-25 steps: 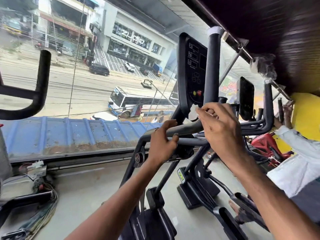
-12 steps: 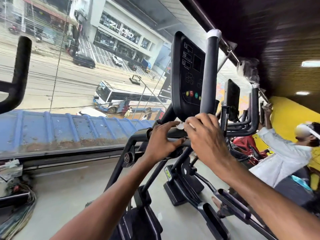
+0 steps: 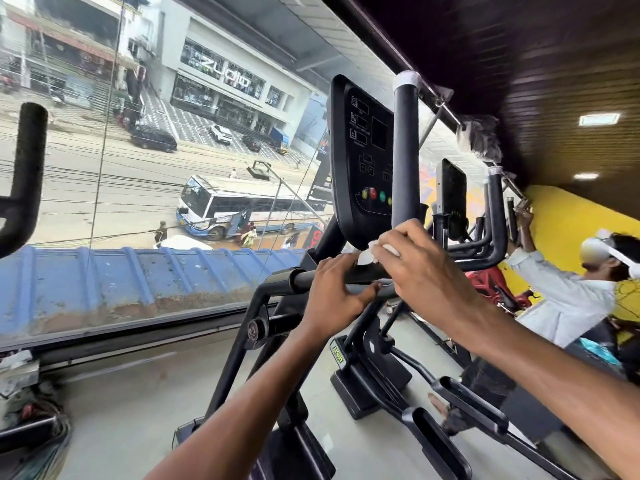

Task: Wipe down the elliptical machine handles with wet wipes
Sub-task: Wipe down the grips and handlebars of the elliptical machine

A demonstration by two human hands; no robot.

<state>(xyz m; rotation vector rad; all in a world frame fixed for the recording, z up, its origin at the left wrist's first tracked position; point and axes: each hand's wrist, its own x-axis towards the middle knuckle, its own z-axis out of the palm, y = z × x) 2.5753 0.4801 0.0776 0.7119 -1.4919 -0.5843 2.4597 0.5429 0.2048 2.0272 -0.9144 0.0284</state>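
Looking down from my head: my right hand (image 3: pixel 422 271) is curled over a wet wipe (image 3: pixel 369 256), pinching it against the handlebar (image 3: pixel 304 280) just under the console (image 3: pixel 360 161). My left hand (image 3: pixel 336 296) wraps the same bar, just beside the wipe on its left. The bar runs left to right. The upright handle (image 3: pixel 405 150) rises directly above the wipe, so I judge the right hand is the nearer one for it.

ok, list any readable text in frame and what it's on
"ZUDIO": storefront sign across the street.
"iron": green sticker on the elliptical's base, running sideways.
Console labels: too small to read.
Red sign outside, below the console: mostly hidden, unreadable.
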